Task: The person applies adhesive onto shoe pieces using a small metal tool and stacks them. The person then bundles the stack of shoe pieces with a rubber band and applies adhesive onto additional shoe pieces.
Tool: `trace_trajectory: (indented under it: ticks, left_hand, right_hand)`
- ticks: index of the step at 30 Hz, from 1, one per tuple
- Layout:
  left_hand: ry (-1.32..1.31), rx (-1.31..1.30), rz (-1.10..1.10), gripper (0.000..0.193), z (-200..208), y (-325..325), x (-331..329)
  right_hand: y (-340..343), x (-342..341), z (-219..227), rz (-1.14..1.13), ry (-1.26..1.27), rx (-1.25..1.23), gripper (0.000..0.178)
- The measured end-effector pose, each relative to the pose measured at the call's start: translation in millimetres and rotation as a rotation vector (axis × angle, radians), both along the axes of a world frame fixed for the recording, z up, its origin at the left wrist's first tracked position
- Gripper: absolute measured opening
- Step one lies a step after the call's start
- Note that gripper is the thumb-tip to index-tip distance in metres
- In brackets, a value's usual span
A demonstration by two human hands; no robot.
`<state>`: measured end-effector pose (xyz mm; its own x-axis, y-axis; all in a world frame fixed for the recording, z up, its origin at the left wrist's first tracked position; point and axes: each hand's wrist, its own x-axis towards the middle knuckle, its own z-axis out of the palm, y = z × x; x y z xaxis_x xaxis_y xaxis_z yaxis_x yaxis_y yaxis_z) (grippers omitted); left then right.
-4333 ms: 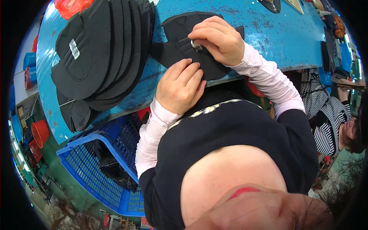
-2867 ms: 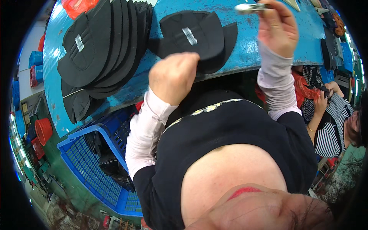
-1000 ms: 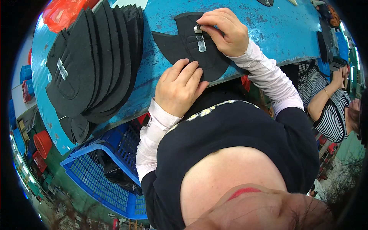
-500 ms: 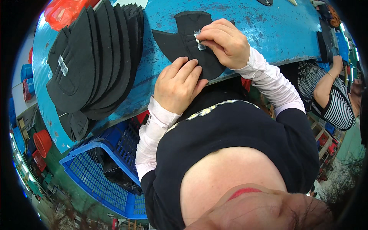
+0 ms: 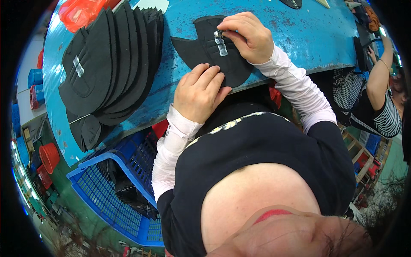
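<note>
Right hand (image 5: 252, 39) shifted up white patch (image 5: 222, 48), fingers pinching small object (image 5: 218, 33); left hand (image 5: 199, 94), fingers slightly parted, rests on black piece (image 5: 231, 64); slackened pressure could let it slip.

Black piece (image 5: 209, 55), whitish strip (image 5: 221, 48), dark-speckled blue tabletop (image 5: 299, 43)

Left grip (image 5: 198, 95): fingers slightly spread, tips resting on the near-left edge of a black panel (image 5: 235, 70).
Right grip (image 5: 252, 39): thumb and fingers pinched a small item (image 5: 220, 33), mostly hidden, at the far end of a glossy whitish strip (image 5: 222, 50) on that panel.
Panel: lay flat on the blue counter (image 5: 299, 47).
Stack (image 5: 132, 64): overlapping black panels, left; top one bore a pale strip (image 5: 78, 66).
Red plastic bag (image 5: 79, 15): beyond the stack.
Blue basket (image 5: 100, 203): below the counter's near edge; black bundle (image 5: 128, 188) inside.
</note>
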<state>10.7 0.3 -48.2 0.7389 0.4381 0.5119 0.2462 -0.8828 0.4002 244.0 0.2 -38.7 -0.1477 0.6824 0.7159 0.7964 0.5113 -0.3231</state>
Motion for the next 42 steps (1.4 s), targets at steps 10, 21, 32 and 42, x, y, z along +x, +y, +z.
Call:
trace_trajectory:
  ticks: [10,21,32,42]
  left_hand:
    - [-0.003,-0.022,-0.008,0.037,-0.5,-0.2,-1.9]
    - [0.017,0.003,0.013,0.04,-0.9,-0.4,-1.3]
    - [-0.132,0.069,0.043,0.033,-10.3,-16.9,-6.8]
    - [-0.13,0.058,0.12,0.034,-17.6,-20.6,-8.2]
  right_hand:
    - [-7.7,-1.0,8.3,-0.014,0.078,-0.086,0.018]
    - [-47.3,53.2,39.8,-0.05,0.822,-0.245,0.021]
    - [38.5,313.0,-38.1,-0.578,0.67,0.165,0.016]
    - [66.7,259.6,-49.7,-0.84,0.139,-0.008,0.029]
